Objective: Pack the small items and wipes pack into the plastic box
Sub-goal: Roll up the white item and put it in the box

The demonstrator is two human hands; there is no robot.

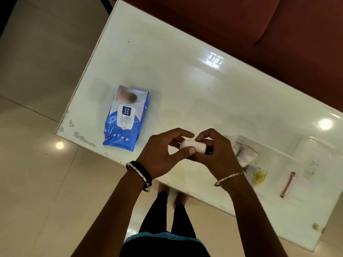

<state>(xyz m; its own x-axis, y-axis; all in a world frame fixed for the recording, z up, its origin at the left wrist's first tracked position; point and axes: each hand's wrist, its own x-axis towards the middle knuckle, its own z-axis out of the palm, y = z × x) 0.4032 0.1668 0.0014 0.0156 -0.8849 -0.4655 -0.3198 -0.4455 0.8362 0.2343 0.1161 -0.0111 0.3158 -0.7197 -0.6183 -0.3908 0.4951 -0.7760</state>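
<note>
Left hand (163, 153): up over the near edge of the table, thumb and fingertips pinching one end of the small white roll (193, 146).
Right hand (217, 154): curled round the other end of the same roll, fingers bent and pressing on it.
Small white roll: up in the air between both hands, not in the box yet; too blurry to tell what kind of thing it is.
Wipes pack (126, 117): blue and white, flat on the white table (185, 80), well apart from the box, off to the left, nobody touching it.
Plastic box (274, 167): clear, low, at the right near edge of the table, just beside the right hand, with a pink clip (287, 185) on its near side.
Inside the box: some pale little packets and a yellow bit (259, 178), seen through the clear plastic; hard to tell how many.
Done: probably a few small things in.
Left: roll to go in, then the wipes pack, maybe the lid too.
</note>
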